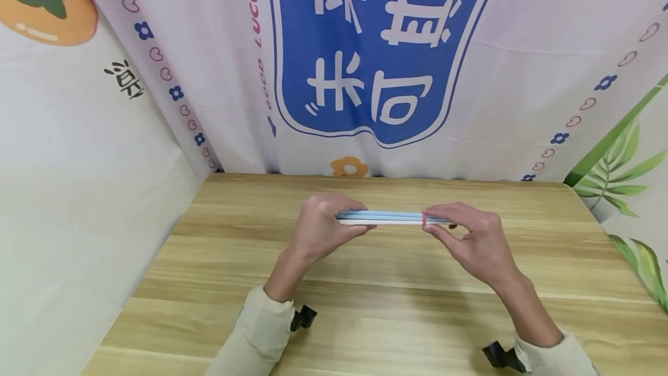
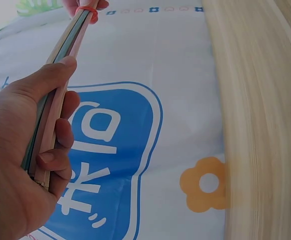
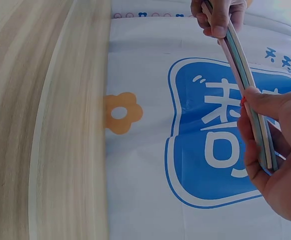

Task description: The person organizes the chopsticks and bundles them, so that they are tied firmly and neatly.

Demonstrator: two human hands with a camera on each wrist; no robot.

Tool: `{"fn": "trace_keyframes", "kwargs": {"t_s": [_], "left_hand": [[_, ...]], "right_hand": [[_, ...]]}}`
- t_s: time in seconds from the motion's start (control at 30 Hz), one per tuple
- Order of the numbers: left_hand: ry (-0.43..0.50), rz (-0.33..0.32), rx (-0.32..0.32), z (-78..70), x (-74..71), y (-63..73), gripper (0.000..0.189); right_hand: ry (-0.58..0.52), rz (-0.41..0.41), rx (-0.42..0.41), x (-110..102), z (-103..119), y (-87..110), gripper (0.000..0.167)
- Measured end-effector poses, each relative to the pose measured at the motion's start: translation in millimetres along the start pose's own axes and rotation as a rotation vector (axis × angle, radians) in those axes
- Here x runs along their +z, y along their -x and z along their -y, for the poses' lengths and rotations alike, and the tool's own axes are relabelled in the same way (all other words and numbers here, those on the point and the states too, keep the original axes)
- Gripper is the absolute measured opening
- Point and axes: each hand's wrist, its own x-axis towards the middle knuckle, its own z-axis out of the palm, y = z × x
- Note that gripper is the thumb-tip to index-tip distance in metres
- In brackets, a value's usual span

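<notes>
A bundle of pastel chopsticks [image 1: 394,217], in blue, green, pink and pale tones, is held level between both hands, above the table in the head view. My left hand [image 1: 322,226] grips one end, its fingers curled round the sticks in the left wrist view. Toward the other end, my right hand [image 1: 472,239] pinches the bundle between thumb and fingers. A red rubber band [image 1: 425,219] circles the chopsticks right at the right hand's fingertips. In the right wrist view the right thumb lies beside the band, and the chopstick ends reach down toward the palm.
Below the hands lies a wood-grain table [image 1: 365,283]. A white cloth [image 1: 224,74] with a blue printed panel hangs along its far edge. Black wrist mounts [image 1: 304,318] show at both sleeves. A small dark spot [image 1: 453,226] appears by the right fingers.
</notes>
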Motion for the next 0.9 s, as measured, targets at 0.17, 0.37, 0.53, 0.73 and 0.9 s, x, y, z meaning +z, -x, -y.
{"fn": "trace_keyframes", "kwargs": {"t_s": [0.17,0.37,0.53,0.73,0.9], "left_hand": [[0.007,0.016,0.012,-2.8,2.1,0.6,0.028],[0.0,0.037,0.011,-3.3,4.3,0.2,0.027],[0.016,0.032,-0.015,1.1,5.7,-0.9,0.026],[0.014,0.033,-0.025,5.3,7.7,-0.5,0.028],[0.017,0.034,-0.031,6.6,7.6,-0.1,0.028]], "right_hand": [[-0.015,-0.007,-0.033,5,3,0.0,0.041],[0.107,0.033,0.03,12,8,1.3,0.043],[0.176,0.063,0.068,11,13,0.0,0.042],[0.19,0.103,0.026,9,11,-0.1,0.032],[0.146,0.103,0.0,8,6,-0.1,0.033]]}}
